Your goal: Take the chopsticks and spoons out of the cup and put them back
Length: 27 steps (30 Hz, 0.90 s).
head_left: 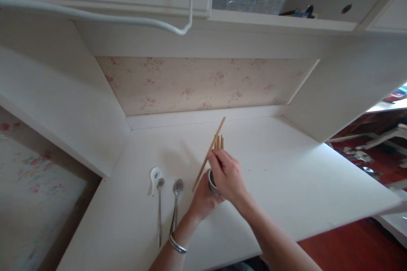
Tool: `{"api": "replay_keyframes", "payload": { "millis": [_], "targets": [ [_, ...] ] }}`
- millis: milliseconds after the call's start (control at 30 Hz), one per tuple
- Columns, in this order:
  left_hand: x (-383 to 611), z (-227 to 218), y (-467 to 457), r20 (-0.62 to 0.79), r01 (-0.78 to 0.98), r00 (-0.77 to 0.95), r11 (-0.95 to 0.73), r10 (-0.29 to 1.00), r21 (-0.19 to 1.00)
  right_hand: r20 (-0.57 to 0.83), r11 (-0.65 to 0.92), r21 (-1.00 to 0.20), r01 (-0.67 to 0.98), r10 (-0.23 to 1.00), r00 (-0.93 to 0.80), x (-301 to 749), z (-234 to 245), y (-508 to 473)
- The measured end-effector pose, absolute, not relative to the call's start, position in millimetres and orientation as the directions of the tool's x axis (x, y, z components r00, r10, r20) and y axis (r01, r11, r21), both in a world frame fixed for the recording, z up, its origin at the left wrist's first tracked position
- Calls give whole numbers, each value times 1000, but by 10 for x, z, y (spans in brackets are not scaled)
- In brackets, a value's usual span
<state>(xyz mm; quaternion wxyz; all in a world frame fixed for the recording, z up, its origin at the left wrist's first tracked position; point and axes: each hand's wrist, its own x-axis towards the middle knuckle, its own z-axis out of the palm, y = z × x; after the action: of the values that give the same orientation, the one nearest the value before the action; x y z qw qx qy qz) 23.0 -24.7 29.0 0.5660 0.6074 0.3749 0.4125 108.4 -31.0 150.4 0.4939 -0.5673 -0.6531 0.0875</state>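
Chopsticks (218, 142) likely light, stiff; best held mid-shaft; right hand (227, 175), fingers pinching them; left hand (203, 201), fingers curled round cup (212, 184).

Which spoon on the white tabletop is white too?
The leftmost spoon, short, with a small blue mark in its bowl; the other spoons, to its right, are silvery and long-handled.

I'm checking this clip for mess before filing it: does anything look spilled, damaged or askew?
One chopstick slants beside the right hand, at an angle to the bundled chopsticks, which point nearly the same way; whether that hand grips it, I can't tell. No spill or damage stands out.
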Motion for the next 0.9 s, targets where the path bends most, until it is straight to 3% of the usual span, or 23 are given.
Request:
{"api": "replay_keyframes", "payload": {
  "millis": [167,433,567,900],
  "targets": [
    [257,270,-284,93,-38,404,-85,910,996,581,222,-625,749,772,256,1758,1491,-245],
    [257,183,-268,87,-43,394,-76,915,996,443,296,-463,836,894,-70,1926,1039,-235],
    [270,138,-268,85,-52,385,-71,919,996,384,302,-406,862,913,-139,1910,952,-260],
    [286,174,-264,112,-119,403,-69,908,990,324,267,-464,845,939,-119,1976,871,-262]
  ]
}}
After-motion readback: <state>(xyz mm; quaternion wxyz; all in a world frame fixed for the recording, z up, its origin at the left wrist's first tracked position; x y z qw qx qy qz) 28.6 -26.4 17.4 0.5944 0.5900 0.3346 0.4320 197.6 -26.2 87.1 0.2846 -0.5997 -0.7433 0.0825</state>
